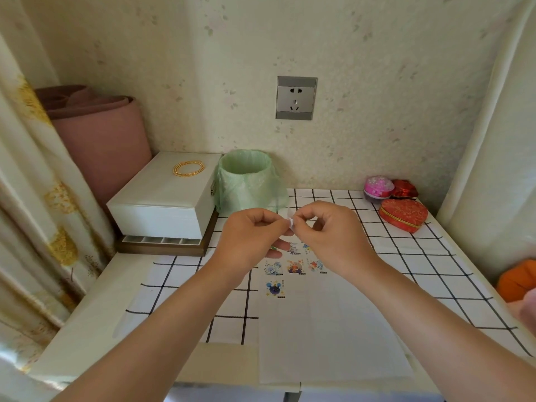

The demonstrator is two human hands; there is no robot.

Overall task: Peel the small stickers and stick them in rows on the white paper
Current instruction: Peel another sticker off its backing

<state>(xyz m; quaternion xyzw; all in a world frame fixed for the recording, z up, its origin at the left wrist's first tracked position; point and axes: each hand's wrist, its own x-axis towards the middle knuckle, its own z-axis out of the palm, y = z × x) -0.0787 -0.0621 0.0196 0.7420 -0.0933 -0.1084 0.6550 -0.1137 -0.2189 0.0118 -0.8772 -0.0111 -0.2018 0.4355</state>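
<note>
A white paper point(327, 329) lies on the checked tablecloth in front of me. Several small cartoon stickers point(294, 266) are stuck near its top in rows, with one dark blue sticker point(275, 288) alone below them. Above the paper, my left hand point(252, 239) and my right hand point(327, 233) meet and pinch a small white sticker piece point(291, 221) between thumbs and fingertips. My hands hide part of the top row of stickers.
A small bin with a green bag point(246, 181) stands behind my hands. A white box point(165, 195) with a gold ring on it is at the left. Red heart-shaped tins point(403, 214) and a pink ball point(378, 188) sit at the back right.
</note>
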